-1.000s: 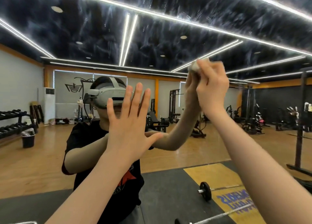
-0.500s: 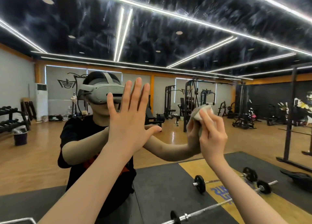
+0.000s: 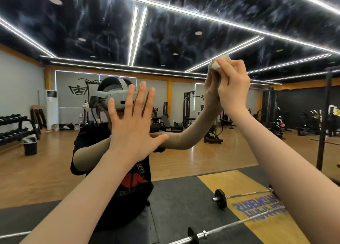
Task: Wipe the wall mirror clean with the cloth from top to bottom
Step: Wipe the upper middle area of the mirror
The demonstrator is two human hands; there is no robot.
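Nearby, barbell (image 3: 219, 199) reflected, left hand (image 3: 132, 126) perhaps bracing

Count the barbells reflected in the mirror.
2. One barbell lies on the yellow mat patch at lower right; a second barbell lies nearer, along the bottom edge. Others may be hidden behind the arms.

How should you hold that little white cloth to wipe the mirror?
Grip the small white bunched cloth from behind, on the side away from the glass, as the right hand does now: fingers curl round the wad, leaving its front face free against the wall mirror.
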